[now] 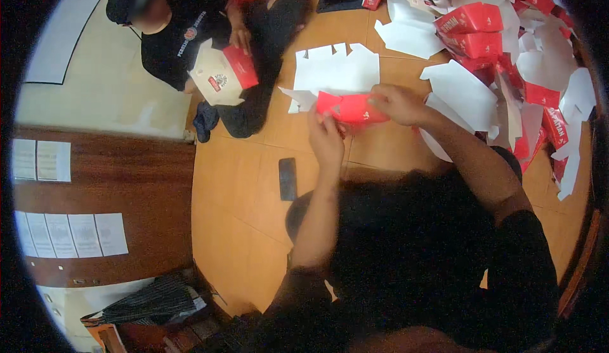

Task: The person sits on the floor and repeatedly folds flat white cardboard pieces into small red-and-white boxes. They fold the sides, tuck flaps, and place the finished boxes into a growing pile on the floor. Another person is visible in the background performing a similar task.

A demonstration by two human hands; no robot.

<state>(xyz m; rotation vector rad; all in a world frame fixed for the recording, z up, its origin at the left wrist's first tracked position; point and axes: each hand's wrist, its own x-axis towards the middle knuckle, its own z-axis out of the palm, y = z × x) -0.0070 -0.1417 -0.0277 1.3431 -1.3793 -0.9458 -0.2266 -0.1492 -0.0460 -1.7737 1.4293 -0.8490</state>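
In front of me I hold a red folding carton [353,108] between both hands. My left hand [327,138] grips its left end, thumb on the red face. My right hand [399,104] pinches its right end. Directly behind it shows a white die-cut cardboard sheet [336,71] with notched far edges; I cannot tell whether the two are one piece. A dark phone [287,178] lies on the floor left of my left forearm.
At the far left a seated person [184,32] holds a beige and red carton [223,77]. Loose white sheets [409,26] and folded red boxes [472,32] pile up at the right on the tan tiled floor [238,182]. A brown wooden door [152,194] stands at left.
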